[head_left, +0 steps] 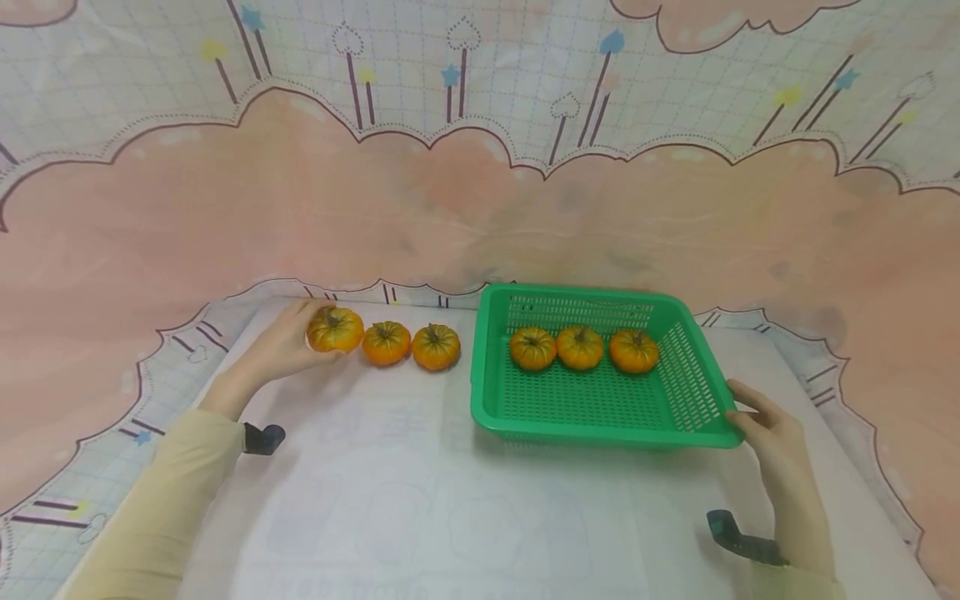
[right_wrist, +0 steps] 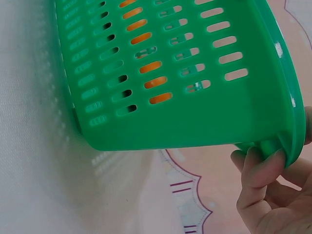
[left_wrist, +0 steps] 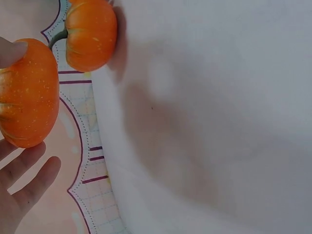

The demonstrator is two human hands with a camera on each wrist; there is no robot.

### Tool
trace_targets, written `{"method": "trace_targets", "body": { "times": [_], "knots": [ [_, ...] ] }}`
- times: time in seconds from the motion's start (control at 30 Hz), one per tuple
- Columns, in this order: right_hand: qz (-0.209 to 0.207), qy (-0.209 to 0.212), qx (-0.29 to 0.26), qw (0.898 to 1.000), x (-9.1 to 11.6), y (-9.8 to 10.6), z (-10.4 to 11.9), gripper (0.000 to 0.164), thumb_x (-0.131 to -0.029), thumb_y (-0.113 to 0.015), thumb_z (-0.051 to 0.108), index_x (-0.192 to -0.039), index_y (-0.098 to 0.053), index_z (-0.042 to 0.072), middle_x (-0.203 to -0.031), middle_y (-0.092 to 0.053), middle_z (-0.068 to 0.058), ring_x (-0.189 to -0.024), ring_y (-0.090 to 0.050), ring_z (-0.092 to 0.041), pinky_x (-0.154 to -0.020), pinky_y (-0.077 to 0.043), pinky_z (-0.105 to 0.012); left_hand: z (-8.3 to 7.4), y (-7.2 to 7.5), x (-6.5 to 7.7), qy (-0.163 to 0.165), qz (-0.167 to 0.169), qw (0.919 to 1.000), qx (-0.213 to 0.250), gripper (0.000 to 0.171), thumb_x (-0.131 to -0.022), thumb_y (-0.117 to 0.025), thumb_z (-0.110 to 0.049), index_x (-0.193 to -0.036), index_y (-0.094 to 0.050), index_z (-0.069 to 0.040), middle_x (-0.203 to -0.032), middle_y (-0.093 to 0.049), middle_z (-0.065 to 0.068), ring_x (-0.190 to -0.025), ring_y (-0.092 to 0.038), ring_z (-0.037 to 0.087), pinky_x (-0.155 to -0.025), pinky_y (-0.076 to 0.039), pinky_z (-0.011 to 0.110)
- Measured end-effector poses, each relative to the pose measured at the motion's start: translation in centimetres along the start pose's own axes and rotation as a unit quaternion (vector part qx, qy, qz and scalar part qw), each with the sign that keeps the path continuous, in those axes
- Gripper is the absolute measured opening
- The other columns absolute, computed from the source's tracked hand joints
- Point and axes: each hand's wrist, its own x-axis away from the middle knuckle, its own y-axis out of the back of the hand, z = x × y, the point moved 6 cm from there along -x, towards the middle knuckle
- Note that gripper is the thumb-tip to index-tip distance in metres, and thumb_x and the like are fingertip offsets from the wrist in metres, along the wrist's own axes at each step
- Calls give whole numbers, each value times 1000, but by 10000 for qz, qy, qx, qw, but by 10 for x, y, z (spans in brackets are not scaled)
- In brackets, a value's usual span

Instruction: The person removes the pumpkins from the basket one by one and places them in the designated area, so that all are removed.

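Nearest, a cream sleeve [head_left: 146, 508] leads to the left hand [head_left: 287, 343], gripping one miniature pumpkin [head_left: 337, 331] beside two loose pumpkins [head_left: 386, 343]; the right hand [head_left: 778, 433] holds the rim of the green plastic basket [head_left: 600, 437], with three pumpkins [head_left: 580, 348] already inside, three outside.

Orange pumpkins [head_left: 436, 348] (green-stemmed), green basket [head_left: 581, 406], pink-scalloped backdrop [head_left: 450, 208]

- Before the green basket [head_left: 607, 437], the worktop [head_left: 375, 517] gives wide free room where a hand could pass.
- Between the basket and the nearest loose pumpkin [head_left: 437, 347] there is only a narrow gap.
- The basket walls block a way from the side; from above it is open, with room before its three pumpkins [head_left: 580, 347].
- The right hand [head_left: 776, 433] occupies the basket's near right corner.
- Behind, the patterned cloth [head_left: 450, 217] stands as obstacle.
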Motion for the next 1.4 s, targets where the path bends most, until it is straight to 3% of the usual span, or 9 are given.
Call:
{"method": "trace_targets", "body": {
  "times": [0.13, 0.23, 0.53, 0.77, 0.93, 1.0, 1.23, 1.4],
  "knots": [
    [-87, 95, 218, 9997, 0, 2, 1, 52, -99, -50, 25, -147, -40, 9, -90, -55, 32, -78, -58, 8, -93, -38, -29, 5, -3, 0, 134, -38, 9999, 84, 75, -76, -78, -22, -138, -41, 0, -143, -36, 29, -131, -35, 49, -107, -28, 67],
    [-141, 151, 331, 9992, 1, 4, 2, 51, -99, -51, 25, -146, -41, 8, -93, -54, 33, -79, -58, 9, -81, -34, -17, 11, -7, 0, 243, -69, 9996, 108, 76, -77, -78, -22, -139, -40, 0, -143, -36, 28, -131, -34, 48, -106, -28, 68],
    [-104, 149, 177, 9997, 2, 3, 1, 51, -99, -50, 25, -147, -40, 9, -96, -52, 35, -79, -58, 9, -94, -35, -29, 37, -25, -3, 760, 126, 9969, 150, 81, -80, -75, -30, -143, -34, -2, -145, -31, 31, -132, -32, 50, -104, -28, 70],
    [-84, 96, 120, 9998, 1, 2, 1, 51, -99, -49, 26, -147, -39, 9, -92, -53, 34, -80, -56, 9, -100, -34, -50, 40, -34, -4, 901, 230, 9955, 181, 83, -79, -75, -33, -143, -33, 0, -139, -34, 32, -127, -35, 50, -103, -31, 70],
    [-112, 169, 210, 9996, 2, 1, 3, 51, -99, -49, 25, -146, -40, 8, -95, -52, 34, -79, -58, 9, -92, -36, -29, 44, -40, -4, 1030, 344, 9940, 153, 85, -80, -74, -36, -144, -32, 0, -139, -33, 32, -127, -35, 50, -103, -32, 70],
    [-111, 203, 214, 9995, 2, 1, 3, 51, -99, -49, 25, -146, -40, 8, -97, -51, 34, -80, -58, 9, -90, -34, -26, 46, -42, -5, 1069, 387, 9934, 124, 85, -81, -74, -36, -144, -31, -1, -139, -33, 32, -127, -35, 50, -102, -32, 70],
    [-78, 156, 75, 9998, 1, 0, 3, 51, -99, -49, 25, -147, -39, 8, -94, -54, 32, -81, -57, 9, -99, -33, -48, 48, -45, -8, 1146, 501, 9921, 100, 86, -82, -72, -37, -147, -27, -2, -142, -30, 34, -129, -34, 52, -102, -31, 72],
    [-103, 137, 153, 9997, 1, 1, 2, 51, -99, -49, 25, -146, -40, 8, -95, -53, 33, -81, -57, 9, -96, -35, -40, 50, -48, -12, 1203, 606, 9907, 198, 88, -84, -71, -36, -149, -22, -2, -147, -25, 35, -133, -30, 53, -105, -27, 71]
  ]
}}
